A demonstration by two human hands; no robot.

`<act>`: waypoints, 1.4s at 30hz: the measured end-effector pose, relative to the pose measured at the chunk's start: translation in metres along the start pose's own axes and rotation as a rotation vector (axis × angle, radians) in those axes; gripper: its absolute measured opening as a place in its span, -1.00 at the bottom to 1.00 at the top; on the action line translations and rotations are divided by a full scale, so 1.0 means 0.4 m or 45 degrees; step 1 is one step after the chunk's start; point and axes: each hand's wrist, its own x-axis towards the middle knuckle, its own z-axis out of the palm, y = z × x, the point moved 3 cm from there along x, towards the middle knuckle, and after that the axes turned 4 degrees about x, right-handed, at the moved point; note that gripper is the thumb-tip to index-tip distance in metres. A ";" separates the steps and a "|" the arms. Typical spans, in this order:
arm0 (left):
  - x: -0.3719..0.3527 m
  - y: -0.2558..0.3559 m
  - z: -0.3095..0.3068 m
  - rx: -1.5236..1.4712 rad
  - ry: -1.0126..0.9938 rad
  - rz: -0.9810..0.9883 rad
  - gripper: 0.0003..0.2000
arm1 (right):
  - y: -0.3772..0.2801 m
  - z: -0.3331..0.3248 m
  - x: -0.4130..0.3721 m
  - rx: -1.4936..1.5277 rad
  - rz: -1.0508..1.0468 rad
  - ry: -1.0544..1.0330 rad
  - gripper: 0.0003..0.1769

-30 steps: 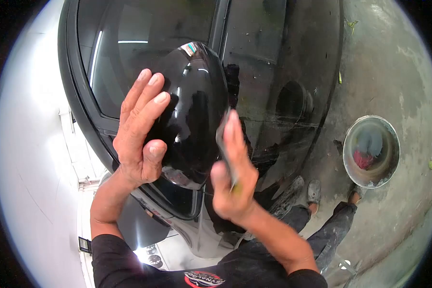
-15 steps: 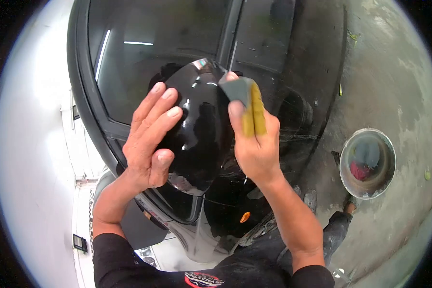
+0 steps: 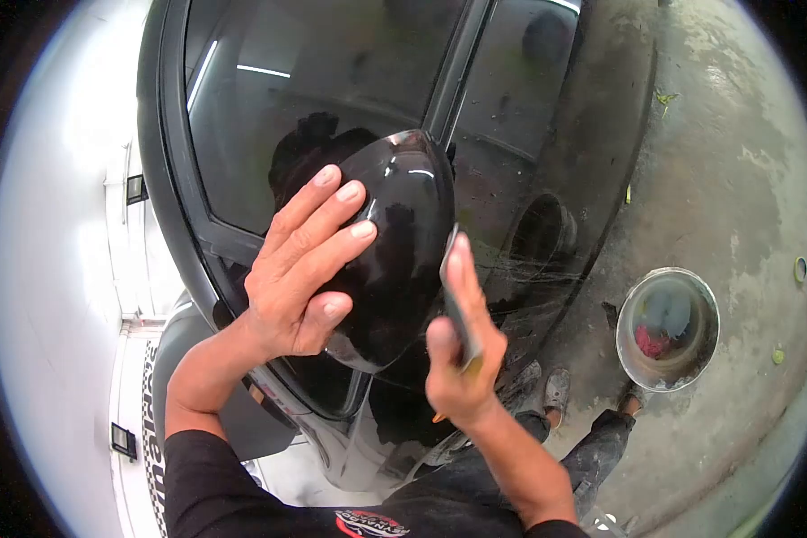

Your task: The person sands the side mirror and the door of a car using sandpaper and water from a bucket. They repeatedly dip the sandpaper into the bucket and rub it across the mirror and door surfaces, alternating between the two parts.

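Observation:
A glossy black side mirror housing sticks out from a dark car door in the middle of the head view. My left hand lies on the left side of the housing, fingers stretched and spread, thumb apart. In my right hand is a grey sheet of sandpaper, seen nearly edge-on at the housing's lower right edge. A bit of the yellow pad behind the sheet shows by the palm. My right fingers are slightly blurred, and the pad is mostly hidden by them.
Side windows of the car fill the area beyond the mirror. A metal bucket with liquid and a red cloth stands on the concrete floor at right. My shoes are beside the car. A white wall is at left.
My right hand has moved down along the housing's right edge with the sandpaper, which has turned edge-on. My left hand stays on the housing. The view has shifted slightly.

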 end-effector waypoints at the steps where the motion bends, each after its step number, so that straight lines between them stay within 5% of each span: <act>1: 0.000 0.000 -0.002 0.010 -0.002 -0.004 -0.50 | -0.009 0.001 -0.011 -0.020 -0.010 -0.033 -0.37; 3: -0.004 0.003 0.003 0.018 -0.004 -0.011 -0.49 | 0.032 -0.006 0.050 -0.015 -0.067 0.001 -0.40; 7: -0.007 0.007 0.004 0.034 0.001 -0.015 -0.49 | 0.080 -0.021 0.167 0.279 0.232 -0.089 -0.38; 9: -0.003 0.007 0.002 0.040 -0.003 -0.014 -0.50 | 0.054 -0.015 0.069 0.081 -0.027 -0.007 -0.34; 11: 0.000 0.006 0.002 0.044 -0.014 -0.014 -0.51 | -0.001 -0.005 -0.043 -0.042 0.007 -0.072 -0.15; 15: 0.000 0.003 -0.007 0.006 0.016 -0.040 -0.56 | 0.037 -0.025 0.096 -0.202 -0.127 -0.157 -0.14; 18: -0.013 -0.003 -0.011 -0.043 0.056 -0.058 -0.60 | 0.014 -0.034 0.168 -0.293 -0.143 -0.190 -0.28; 23: -0.030 -0.029 -0.016 -0.218 0.265 -0.055 -0.57 | -0.094 0.004 -0.005 -0.874 -0.365 -0.455 -0.52; 28: -0.034 -0.030 -0.020 -0.282 0.336 -0.059 -0.56 | -0.111 0.028 0.217 -0.841 -0.281 -0.492 -0.36; 31: -0.044 -0.039 -0.013 -0.371 0.407 -0.088 -0.52 | -0.137 0.048 0.133 -0.929 -0.310 -0.444 -0.45; 36: -0.056 -0.040 0.009 -0.653 0.488 -0.119 -0.42 | -0.136 0.065 0.178 -0.907 -0.347 -0.537 -0.20; 37: -0.058 -0.039 0.011 -0.724 0.532 -0.123 -0.40 | -0.131 0.071 0.220 -0.954 -0.302 -0.591 -0.43; 42: -0.065 -0.055 0.004 -0.756 0.515 -0.026 -0.35 | -0.178 0.097 0.137 -1.025 -0.313 -0.585 -0.25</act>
